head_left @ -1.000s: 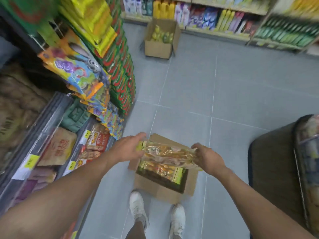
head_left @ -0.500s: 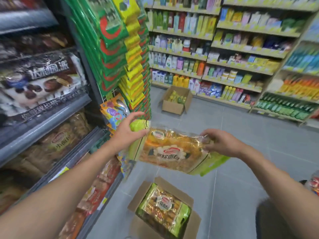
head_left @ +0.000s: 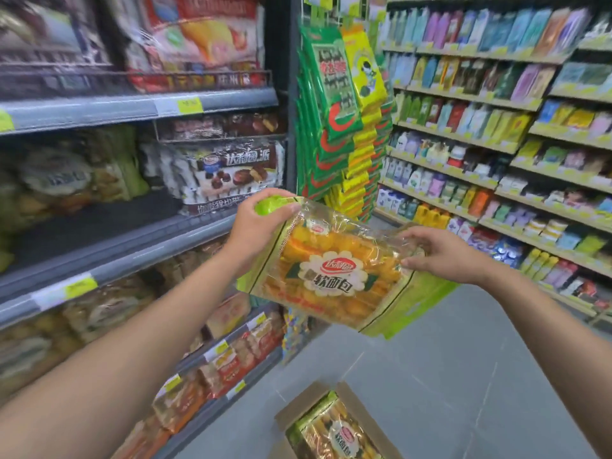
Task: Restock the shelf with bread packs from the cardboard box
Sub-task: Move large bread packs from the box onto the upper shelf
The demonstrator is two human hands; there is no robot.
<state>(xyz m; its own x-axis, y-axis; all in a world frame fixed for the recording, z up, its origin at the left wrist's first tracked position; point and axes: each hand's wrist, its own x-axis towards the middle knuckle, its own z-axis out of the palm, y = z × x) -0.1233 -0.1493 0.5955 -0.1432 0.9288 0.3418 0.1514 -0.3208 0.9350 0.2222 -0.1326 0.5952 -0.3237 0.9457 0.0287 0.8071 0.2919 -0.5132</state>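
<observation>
A dark open stretch of the middle shelf (head_left: pixel 99 223) lies between green-wrapped packs (head_left: pixel 66 180) on its left and pie packs (head_left: pixel 231 173) on its right, roofed by the upper shelf (head_left: pixel 99 109), while hanging snack packets (head_left: pixel 331 94) crowd the unit's end and the aisle floor (head_left: pixel 463 376) beside it lies open.

Cardboard box (head_left: pixel 297 409) cut off by bottom edge; left shelf packs (head_left: pixel 63 180) blurred, labels unreadable
</observation>
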